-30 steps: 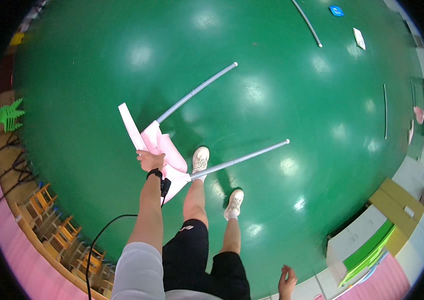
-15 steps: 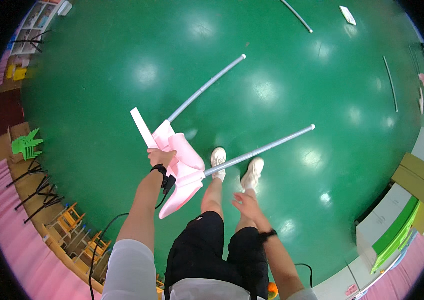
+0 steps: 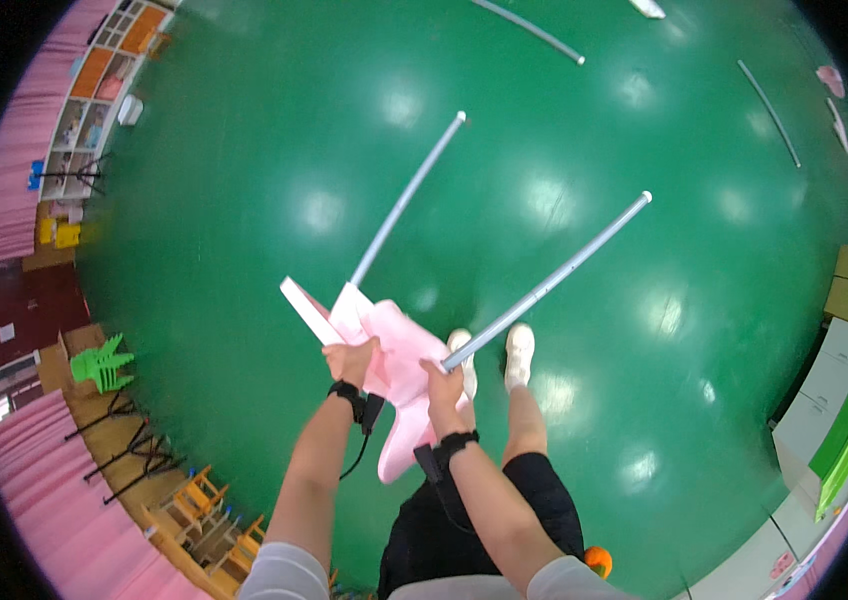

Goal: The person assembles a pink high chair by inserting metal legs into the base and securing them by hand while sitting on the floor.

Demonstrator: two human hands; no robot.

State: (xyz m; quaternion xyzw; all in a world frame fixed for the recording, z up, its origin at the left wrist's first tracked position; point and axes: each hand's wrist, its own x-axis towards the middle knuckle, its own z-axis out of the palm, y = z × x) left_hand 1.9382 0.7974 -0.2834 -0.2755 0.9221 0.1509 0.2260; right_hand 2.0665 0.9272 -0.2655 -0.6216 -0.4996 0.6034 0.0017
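A pink moulded plastic piece (image 3: 404, 345) with curved lobes hangs in front of my legs. Two grey tubes with white end caps stick out of it toward the far right: the left tube (image 3: 407, 202) and the right tube (image 3: 556, 279). A flat white bar (image 3: 308, 311) juts from its far left side. My left hand (image 3: 352, 362) grips the pink piece near the base of that bar. With its thumb near the foot of the right tube, my right hand (image 3: 441, 390) grips the piece's right edge. Both wrists wear black bands with small devices.
Loose grey tubes (image 3: 534, 32) (image 3: 770, 115) lie on the green floor (image 3: 244, 150) farther off. A white item (image 3: 647, 8) lies at the top. Shelves (image 3: 94, 100), green stacked chairs (image 3: 102, 364) and black stands (image 3: 134, 440) line the left; white cabinets (image 3: 812, 400) stand right.
My right hand has come from beside my leg onto the pink piece and taken hold. The piece has moved slightly right and turned, its tubes pointing more away from me. The view has shifted.
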